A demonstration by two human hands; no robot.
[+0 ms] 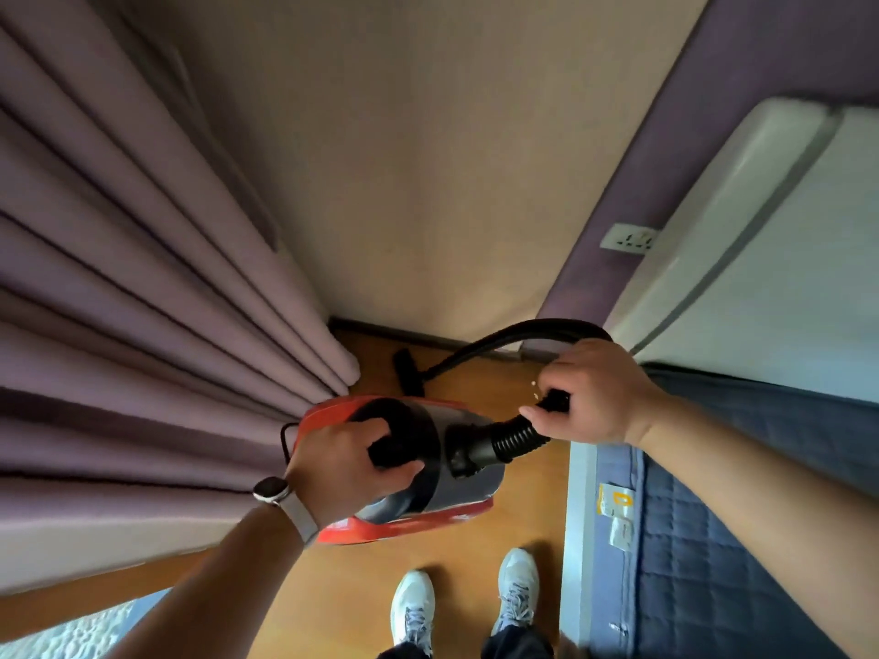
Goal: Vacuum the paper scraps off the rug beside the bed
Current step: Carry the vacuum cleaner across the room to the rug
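A red and grey canister vacuum [456, 473] hangs above the wooden floor. My left hand [347, 459] is shut on its black carry handle. My right hand [594, 392] grips the black ribbed hose [511, 439] just past where it joins the canister. The hose arcs up and back down to a black floor nozzle [406, 368] resting on the floor near the far wall. A few small paper scraps [535, 390] lie on the floor beside my right hand. A pale textured rug [71, 632] shows only at the bottom left corner.
Mauve curtains [142, 287] fill the left side. The bed with a blue quilted mattress [713, 539] and white pillow [770, 240] runs along the right. A wall socket [628, 237] sits above the headboard. My two white shoes [463, 601] stand on the narrow wooden floor strip.
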